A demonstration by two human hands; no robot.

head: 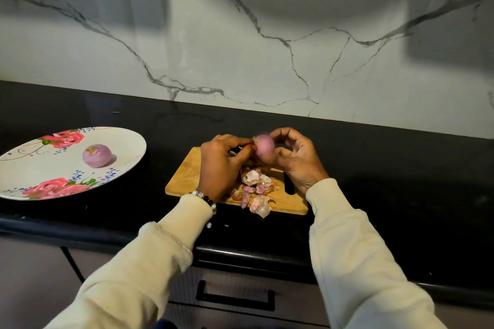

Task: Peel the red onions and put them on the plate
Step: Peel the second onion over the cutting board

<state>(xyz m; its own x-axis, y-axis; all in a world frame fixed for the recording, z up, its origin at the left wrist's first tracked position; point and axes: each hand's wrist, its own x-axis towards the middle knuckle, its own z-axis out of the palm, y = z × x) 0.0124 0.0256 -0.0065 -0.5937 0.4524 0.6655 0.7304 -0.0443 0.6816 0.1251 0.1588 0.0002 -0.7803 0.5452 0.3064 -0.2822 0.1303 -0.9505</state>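
A red onion (pixel 264 147), blurred by motion, is held above the wooden cutting board (pixel 187 176) between both hands. My right hand (pixel 296 160) curls its fingers and thumb around the onion's right side. My left hand (pixel 222 163) pinches at the onion's left side, where a bit of loose skin sticks out. Something thin and pale shows under its fingers; I cannot tell what it is. A peeled onion (pixel 96 155) lies on the white floral plate (pixel 128 147) at the left. Onion peels (pixel 258 189) are heaped on the board below the hands.
The black countertop (pixel 387 168) runs along a marble-patterned wall (pixel 267 48). The plate sits on the counter left of the board. A drawer with a black handle (pixel 235 298) is below the counter's front edge.
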